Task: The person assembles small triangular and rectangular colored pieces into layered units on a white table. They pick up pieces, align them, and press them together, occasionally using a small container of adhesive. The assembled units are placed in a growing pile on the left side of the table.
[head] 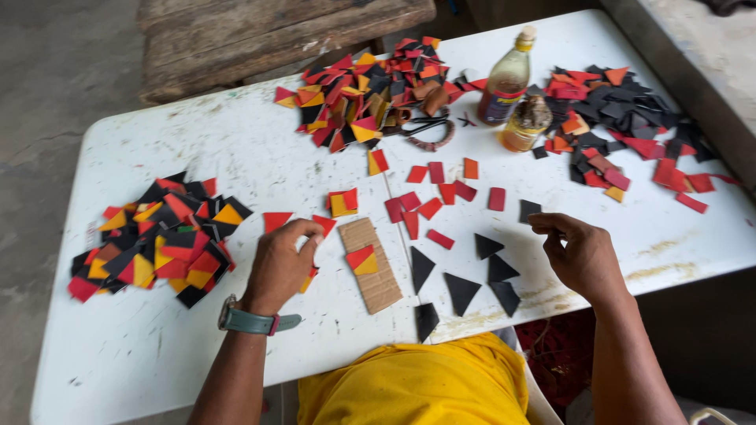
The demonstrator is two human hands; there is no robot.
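On the white table (197, 149), left hand (279, 264) pinching red triangle (324, 223) (fingertips only), right hand (581, 253) curled.

Two bottles (508, 79) and scissors (424, 126) stand on the white table (236, 157) far from the person.

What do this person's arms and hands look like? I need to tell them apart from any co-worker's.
Both arms are bare, with no sleeves showing and no gloves. The left hand has a wristwatch with a grey-green strap at the wrist. The right hand wears nothing. A yellow shirt covers the torso.
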